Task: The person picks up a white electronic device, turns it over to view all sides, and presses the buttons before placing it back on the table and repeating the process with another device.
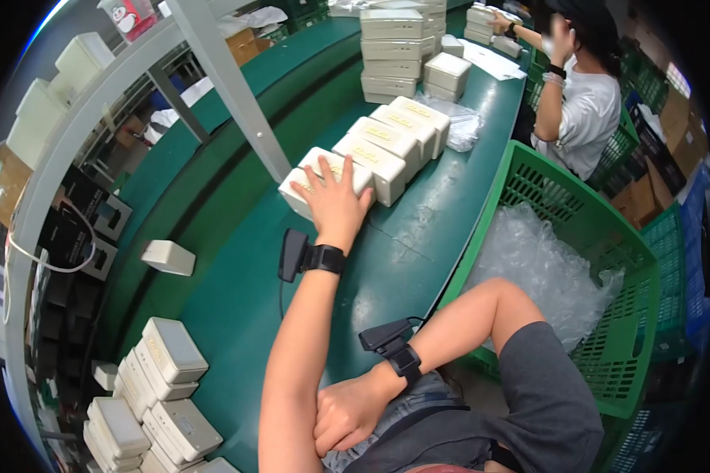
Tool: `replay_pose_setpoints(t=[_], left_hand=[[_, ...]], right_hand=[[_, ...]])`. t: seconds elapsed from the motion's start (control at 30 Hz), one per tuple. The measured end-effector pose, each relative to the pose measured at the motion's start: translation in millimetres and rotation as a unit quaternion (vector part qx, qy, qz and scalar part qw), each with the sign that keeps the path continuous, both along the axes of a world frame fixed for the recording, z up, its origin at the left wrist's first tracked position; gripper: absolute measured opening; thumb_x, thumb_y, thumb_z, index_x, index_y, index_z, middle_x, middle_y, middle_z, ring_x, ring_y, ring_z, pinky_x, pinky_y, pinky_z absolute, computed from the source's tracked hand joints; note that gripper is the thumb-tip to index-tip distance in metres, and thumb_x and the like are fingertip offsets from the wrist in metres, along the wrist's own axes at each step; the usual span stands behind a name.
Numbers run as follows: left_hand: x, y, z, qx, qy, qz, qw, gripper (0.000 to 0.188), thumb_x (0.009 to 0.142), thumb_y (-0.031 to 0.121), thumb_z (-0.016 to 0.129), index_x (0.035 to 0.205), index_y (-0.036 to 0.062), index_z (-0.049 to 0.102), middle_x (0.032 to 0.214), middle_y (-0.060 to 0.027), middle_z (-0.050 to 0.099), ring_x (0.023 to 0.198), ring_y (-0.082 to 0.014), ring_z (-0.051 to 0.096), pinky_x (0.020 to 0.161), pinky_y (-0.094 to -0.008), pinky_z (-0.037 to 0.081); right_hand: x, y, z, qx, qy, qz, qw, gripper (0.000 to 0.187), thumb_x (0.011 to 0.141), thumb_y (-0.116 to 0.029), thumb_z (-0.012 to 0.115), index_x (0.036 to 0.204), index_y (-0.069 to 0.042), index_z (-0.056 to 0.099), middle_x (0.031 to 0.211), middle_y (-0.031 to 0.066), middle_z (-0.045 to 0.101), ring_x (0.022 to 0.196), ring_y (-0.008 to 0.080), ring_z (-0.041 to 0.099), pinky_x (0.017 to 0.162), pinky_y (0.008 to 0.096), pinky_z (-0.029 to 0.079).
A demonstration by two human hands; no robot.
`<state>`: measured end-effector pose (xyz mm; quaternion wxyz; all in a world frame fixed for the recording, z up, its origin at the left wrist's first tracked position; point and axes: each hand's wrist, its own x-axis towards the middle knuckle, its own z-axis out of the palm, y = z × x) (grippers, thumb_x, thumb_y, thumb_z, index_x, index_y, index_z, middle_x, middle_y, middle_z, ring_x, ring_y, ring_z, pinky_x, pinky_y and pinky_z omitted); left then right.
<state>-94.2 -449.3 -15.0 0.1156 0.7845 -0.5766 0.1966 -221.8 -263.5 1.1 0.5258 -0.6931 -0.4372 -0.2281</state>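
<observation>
My left hand (335, 197) lies with fingers spread on top of a white box (300, 201) with gold lettering, the nearest in a row on the green work surface. Behind it in the same row stand several matching white boxes (383, 142), side by side. Close to my body, my right hand (347, 414) is curled closed against my left forearm near the elbow. What its fingers hold, if anything, is hidden. Each wrist wears a black strap with a small black device.
Stacked white boxes (390, 47) stand at the back, beside clear plastic bags (457, 126). More boxes (173, 355) are piled at lower left. A lone box (168, 258) lies left. On the right, a green crate (639, 331) holds clear plastic. A co-worker (584, 102) sits beyond.
</observation>
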Motion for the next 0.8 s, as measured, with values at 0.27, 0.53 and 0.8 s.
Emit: replay_pose_setpoints(t=[0.27, 0.53, 0.8], left_hand=[[-4, -2, -1, -0.002, -0.018, -0.014, 1.0, 0.07, 0.086, 0.053, 0.059, 0.145, 0.0217, 0.039, 0.146, -0.0248, 0.036, 0.133, -0.0484, 0.032, 0.103, -0.0722, 0.019], [-3, -5, -3, -0.005, 0.012, -0.016, 1.0, 0.069, 0.089, 0.05, 0.057, 0.147, 0.0203, 0.036, 0.147, -0.0258, 0.034, 0.134, -0.049, 0.03, 0.104, -0.0722, 0.016], [96, 46, 12, -0.187, 0.233, -0.124, 0.946, 0.07, 0.089, 0.049, 0.059, 0.147, 0.0169, 0.036, 0.153, -0.0175, 0.027, 0.144, -0.0419, 0.014, 0.107, -0.0712, 0.003]], right_hand=[[-5, 3, -5, 0.004, 0.02, -0.009, 1.0, 0.01, 0.082, -0.005, 0.058, 0.091, -0.006, 0.062, 0.078, 0.0068, 0.065, 0.069, 0.0261, 0.062, 0.055, 0.036, 0.045], [-2, 1, -6, 0.001, 0.014, -0.012, 1.0, 0.01, 0.087, -0.005, 0.057, 0.095, -0.004, 0.062, 0.077, 0.008, 0.061, 0.068, 0.0262, 0.061, 0.055, 0.037, 0.046], [41, 0, -22, -0.052, 0.07, -0.113, 0.99, 0.013, 0.083, -0.009, 0.061, 0.097, -0.009, 0.062, 0.078, 0.007, 0.066, 0.066, 0.0276, 0.064, 0.054, 0.0388, 0.049]])
